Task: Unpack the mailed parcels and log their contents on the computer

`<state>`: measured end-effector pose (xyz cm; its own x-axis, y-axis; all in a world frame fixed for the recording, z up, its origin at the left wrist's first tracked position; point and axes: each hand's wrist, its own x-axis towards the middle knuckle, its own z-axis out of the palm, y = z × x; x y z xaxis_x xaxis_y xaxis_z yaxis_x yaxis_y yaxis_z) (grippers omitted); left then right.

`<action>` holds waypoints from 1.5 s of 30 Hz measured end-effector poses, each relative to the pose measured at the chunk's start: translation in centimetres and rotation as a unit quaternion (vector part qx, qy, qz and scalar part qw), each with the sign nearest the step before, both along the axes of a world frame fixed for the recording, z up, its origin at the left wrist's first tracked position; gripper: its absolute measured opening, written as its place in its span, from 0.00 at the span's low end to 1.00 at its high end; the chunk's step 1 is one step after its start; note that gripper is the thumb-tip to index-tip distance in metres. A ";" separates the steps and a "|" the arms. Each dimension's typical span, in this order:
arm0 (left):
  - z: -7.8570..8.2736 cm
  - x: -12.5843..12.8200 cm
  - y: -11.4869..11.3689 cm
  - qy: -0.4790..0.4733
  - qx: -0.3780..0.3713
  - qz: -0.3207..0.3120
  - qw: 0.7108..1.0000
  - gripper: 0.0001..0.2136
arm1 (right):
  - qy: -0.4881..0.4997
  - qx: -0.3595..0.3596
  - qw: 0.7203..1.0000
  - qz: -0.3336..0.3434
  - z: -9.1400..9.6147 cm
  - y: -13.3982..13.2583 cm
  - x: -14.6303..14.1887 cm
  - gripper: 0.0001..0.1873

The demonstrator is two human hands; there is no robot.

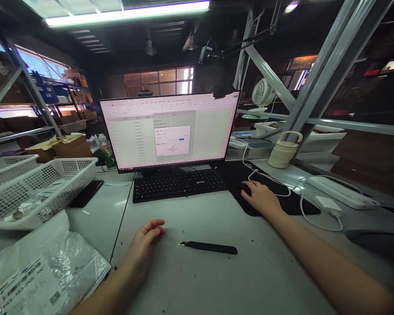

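My right hand (261, 198) lies over a black computer mouse (246, 189) on a dark mouse pad (239, 175), fingers wrapped round it. Resting on its side on the grey table (170, 284), my left hand (147, 238) has loosely bent fingers and holds nothing. Just right of it lies a black utility knife (210, 247), its blade tip pointing left. A black keyboard (177, 186) sits beyond both hands. Behind that stands a monitor (174, 131) showing a spreadsheet with a small dialog window over it.
White perforated baskets (82, 164), a dark phone (87, 194) and a labelled plastic mailer bag (75, 253) occupy the left side. A green bottle (107, 152) stands beside the monitor. At right are a cream lidded cup (284, 149), white cables and a power strip (343, 192).
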<state>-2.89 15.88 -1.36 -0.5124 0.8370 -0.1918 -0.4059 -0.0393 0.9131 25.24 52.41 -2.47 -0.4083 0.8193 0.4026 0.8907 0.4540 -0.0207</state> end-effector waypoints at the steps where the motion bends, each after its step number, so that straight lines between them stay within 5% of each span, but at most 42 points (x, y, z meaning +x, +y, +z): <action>1: 0.0 0.0 0.0 0.001 -0.001 -0.003 1.000 0.20 | 0.001 0.000 1.000 0.000 0.0 0.0 0.0 0.26; 45: -0.3 -0.1 0.0 -0.005 0.012 0.001 1.000 0.18 | 0.028 0.017 0.999 0.028 -0.7 0.6 0.2 0.24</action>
<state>-3.00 15.91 -1.63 -0.5124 0.8405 -0.1761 -0.4150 -0.0628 0.9076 25.49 53.06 -3.16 -0.4297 0.7809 0.4533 0.8617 0.5047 -0.0527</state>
